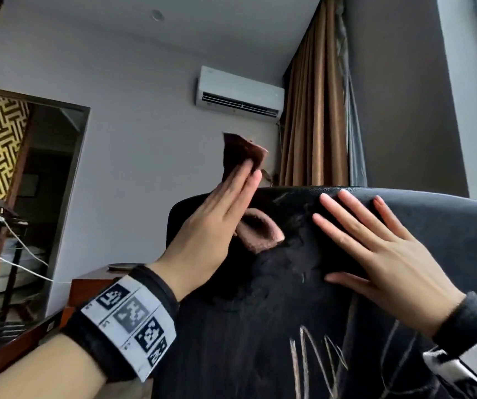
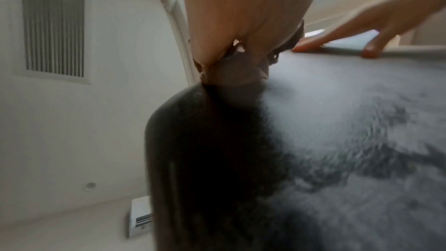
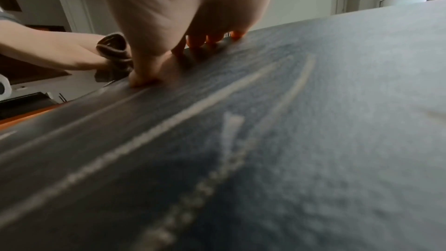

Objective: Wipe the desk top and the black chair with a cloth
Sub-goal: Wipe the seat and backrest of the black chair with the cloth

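black chair [image 1: 303, 326] back bears cloth [image 1: 257, 231] and both palms.

the black chair [image 1: 404, 226] looks like grained leather or leatherette with a dull sheen, its skin scratched and worn in pale streaks. the cloth [image 1: 249, 154] is brown and fuzzy, like soft terry or fleece, matt. the wristband [image 1: 133, 321] is black fabric with a smooth white printed panel. the desk [image 1: 87, 286] is reddish wood with a polished gloss. the curtain [image 1: 315, 110] is tan woven fabric in soft folds. the air conditioner [image 1: 240, 92] is smooth white plastic.
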The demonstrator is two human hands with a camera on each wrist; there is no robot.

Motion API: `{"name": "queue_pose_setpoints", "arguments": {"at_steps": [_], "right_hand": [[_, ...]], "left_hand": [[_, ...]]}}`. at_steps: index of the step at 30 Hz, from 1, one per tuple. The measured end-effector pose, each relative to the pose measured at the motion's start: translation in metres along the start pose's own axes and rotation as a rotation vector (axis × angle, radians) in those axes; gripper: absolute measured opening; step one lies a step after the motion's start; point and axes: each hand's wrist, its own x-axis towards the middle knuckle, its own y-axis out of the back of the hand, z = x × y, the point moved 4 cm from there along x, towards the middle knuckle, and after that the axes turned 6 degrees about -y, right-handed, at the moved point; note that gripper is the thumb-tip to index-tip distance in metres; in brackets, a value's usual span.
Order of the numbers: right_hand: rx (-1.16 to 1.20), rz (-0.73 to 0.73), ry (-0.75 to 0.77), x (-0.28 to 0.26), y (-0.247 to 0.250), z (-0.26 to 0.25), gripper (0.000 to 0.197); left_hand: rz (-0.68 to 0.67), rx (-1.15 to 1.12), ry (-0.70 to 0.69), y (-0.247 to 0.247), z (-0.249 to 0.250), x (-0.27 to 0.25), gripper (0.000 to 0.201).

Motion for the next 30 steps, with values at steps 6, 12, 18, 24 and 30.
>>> {"name": "queue_pose_setpoints", "arguments": {"at_steps": [6, 12, 18, 24, 30], "right_hand": [[0.014, 0.017, -0.039, -0.004, 0.001, -0.003, 0.072], [0.025, 0.008, -0.053, -0.009, 0.005, -0.004, 0.080], [0.022, 0.046, -0.088, -0.013, 0.001, -0.009, 0.074], [0.020, 0.040, -0.088, -0.015, -0.002, -0.012, 0.065], [-0.002, 0.043, -0.082, -0.014, -0.002, -0.013, 0.063]], "left_hand": [[-0.069, 0.064, -0.096, -0.031, 0.030, -0.036, 0.059], [-0.197, -0.007, -0.094, -0.034, 0.038, -0.045, 0.067], [0.049, -0.092, -0.122, -0.020, 0.033, -0.029, 0.045], [0.085, 0.002, -0.043, -0.021, 0.030, -0.028, 0.056], [0.047, 0.093, -0.181, -0.019, 0.020, -0.024, 0.049]]}}
